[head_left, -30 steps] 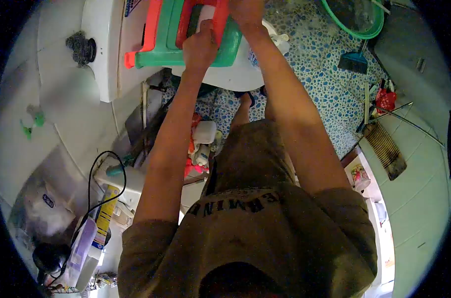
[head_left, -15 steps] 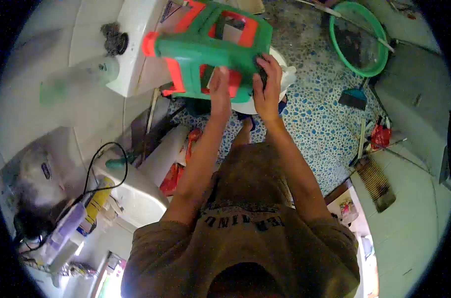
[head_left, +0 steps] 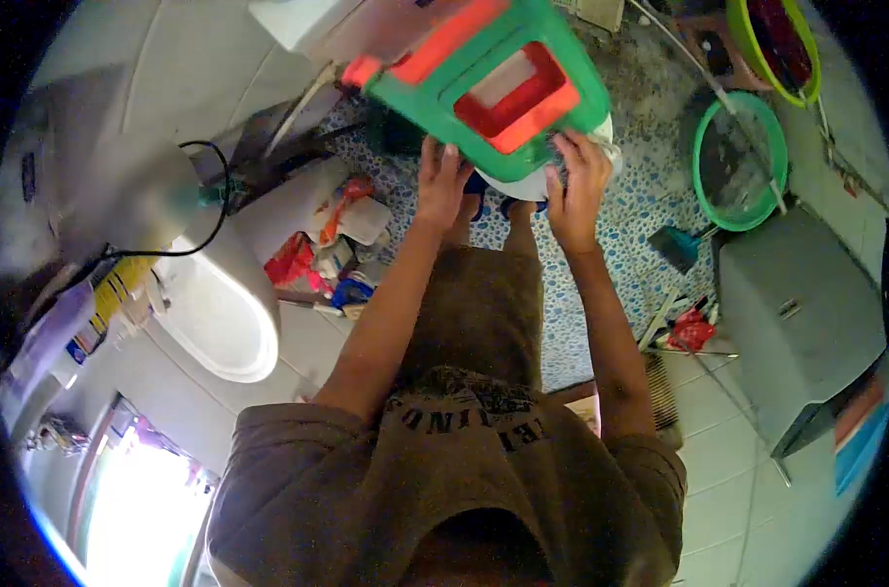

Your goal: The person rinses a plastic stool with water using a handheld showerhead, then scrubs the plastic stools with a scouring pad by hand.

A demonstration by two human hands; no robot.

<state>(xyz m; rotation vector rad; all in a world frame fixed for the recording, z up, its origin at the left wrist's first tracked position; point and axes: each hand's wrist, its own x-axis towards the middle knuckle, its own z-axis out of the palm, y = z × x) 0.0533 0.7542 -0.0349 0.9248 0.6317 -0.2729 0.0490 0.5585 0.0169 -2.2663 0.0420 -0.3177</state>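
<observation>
Indoors, right hand (head_left: 579,186) grips near corner of green-and-orange plastic stool (head_left: 533,125) over blue-and-white pebble-patterned floor (head_left: 567,333); left hand (head_left: 443,184) at stool's near edge, fingers part-bent, hold unclear. Round green plastic basin (head_left: 701,161) at right.

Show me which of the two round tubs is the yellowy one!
The upper tub, at the picture's top right: its rim is yellow-green. The lower tub, near the broom, has a mint-green rim instead.
</observation>
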